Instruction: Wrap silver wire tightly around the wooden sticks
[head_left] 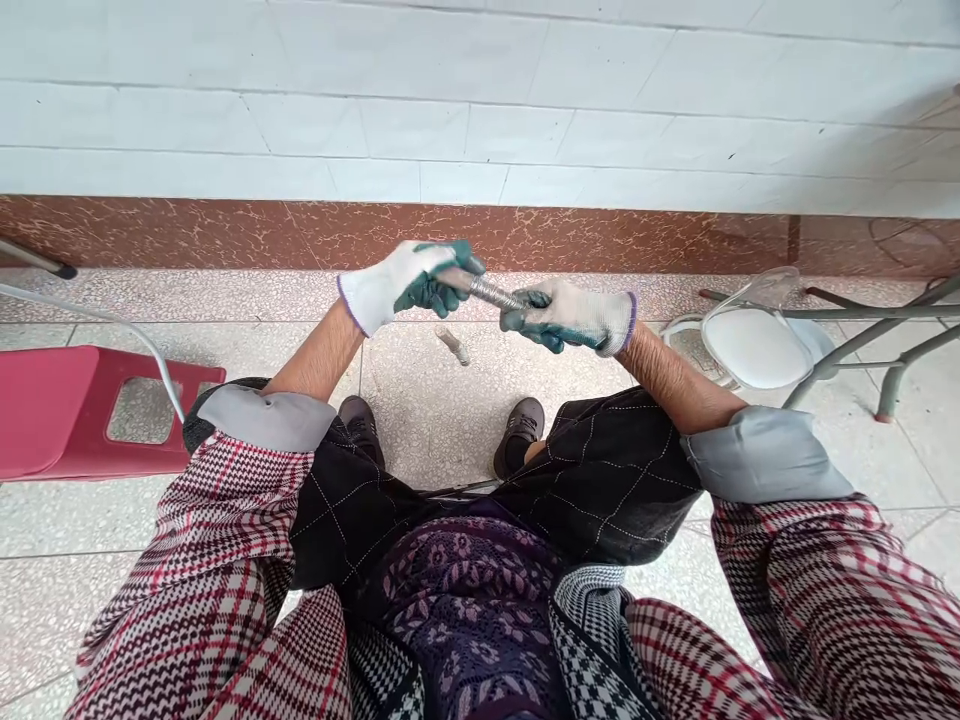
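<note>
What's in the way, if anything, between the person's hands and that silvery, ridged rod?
Only white-and-green fabric gloves come between: the left hand and right hand both hold the silvery, ridged rod. Nothing else visible blocks them; the short, brownish-silver piece lies apart on the pale speckled floor.

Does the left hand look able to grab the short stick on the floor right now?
Probably not yet: the left hand seems busy gripping the wrapped rod. Nothing appears to cover the short stick, so freeing those fingers would likely open the way.
</note>
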